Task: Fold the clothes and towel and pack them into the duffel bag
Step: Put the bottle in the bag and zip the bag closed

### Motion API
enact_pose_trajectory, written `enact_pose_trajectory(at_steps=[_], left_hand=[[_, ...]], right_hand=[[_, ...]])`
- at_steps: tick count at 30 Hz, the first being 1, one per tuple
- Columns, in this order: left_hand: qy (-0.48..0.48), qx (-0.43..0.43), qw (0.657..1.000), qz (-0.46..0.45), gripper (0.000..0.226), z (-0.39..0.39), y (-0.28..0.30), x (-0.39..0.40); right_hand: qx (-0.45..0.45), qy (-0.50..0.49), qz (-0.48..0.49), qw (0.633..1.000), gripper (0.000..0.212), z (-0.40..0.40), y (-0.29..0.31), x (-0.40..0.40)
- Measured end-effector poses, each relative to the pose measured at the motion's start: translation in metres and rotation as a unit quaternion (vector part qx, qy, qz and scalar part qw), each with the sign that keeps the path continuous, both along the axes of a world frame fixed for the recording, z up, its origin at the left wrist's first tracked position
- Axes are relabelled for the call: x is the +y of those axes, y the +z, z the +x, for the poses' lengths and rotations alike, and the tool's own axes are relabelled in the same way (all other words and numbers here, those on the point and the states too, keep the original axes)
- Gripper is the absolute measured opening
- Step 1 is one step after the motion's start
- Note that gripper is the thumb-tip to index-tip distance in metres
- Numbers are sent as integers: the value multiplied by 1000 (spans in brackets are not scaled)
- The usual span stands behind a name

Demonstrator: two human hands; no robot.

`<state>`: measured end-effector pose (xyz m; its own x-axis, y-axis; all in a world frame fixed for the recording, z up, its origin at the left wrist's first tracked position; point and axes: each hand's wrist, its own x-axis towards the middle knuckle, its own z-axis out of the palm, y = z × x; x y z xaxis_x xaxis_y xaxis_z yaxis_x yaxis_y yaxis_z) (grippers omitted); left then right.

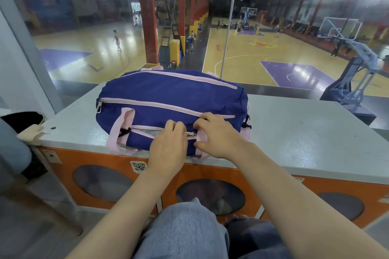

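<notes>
- On the grey counter (294, 132), near its front edge: a dark blue duffel bag (168, 94), lying flat on its side, with pale pink zips and pale pink straps.
- Along the top of the bag: two long pink zips, both done up.
- On the front of the bag: a short side pocket zip (147, 130), open on its left part, with a bit of pale lining showing in the gap.
- At the right end of that gap: a small silver zip pull (190, 134), sitting between the two hands.
- Just left of the pull: the left hand (168, 145), palm down on the bag, fingers (174, 127) curled on the cloth. Could not tell if they pinched the zip or only pressed the cloth.
- Just right of the pull: the right hand (219, 134), fingers bent and gripping the pink strap (203, 135) and the blue cloth at the pocket's end.
- Left of the pocket: a pink carry strap loop (120, 130), hanging down to the counter.
- Under the counter top: an orange front (101, 157) with dark oval windows and a small square code sticker (139, 166).
- At the bottom: knees in blue jeans (185, 231).
- Behind the bag, past a glass wall: a big indoor basketball court (263, 52) with far-off people and hoops.
</notes>
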<state>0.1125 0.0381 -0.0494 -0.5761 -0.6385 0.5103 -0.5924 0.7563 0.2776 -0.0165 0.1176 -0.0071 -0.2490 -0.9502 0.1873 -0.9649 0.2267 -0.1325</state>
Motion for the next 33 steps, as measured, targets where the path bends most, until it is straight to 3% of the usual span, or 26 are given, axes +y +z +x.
enact_pose_trajectory(at_steps=[12,19,22,27,33], left_hand=[[9,102,992,77,6,7,5,-13],[132,84,987,26,11,70,11,-67],[160,75,982,63,14,100,3,-98],[161,128,968,145,14,90,-5,-88],[68,204,958,192,5,69,-18,-72]], right_hand=[[41,-42,-62,996,23,5,-10,-8],[20,-56,-65,996,19,0,-7,-8],[21,-57,-61,996,17,1,-6,-10],[8,-60,-51,997,14,-2,-3,-9],[-42,-87,-38,995,5,-27,7,4]])
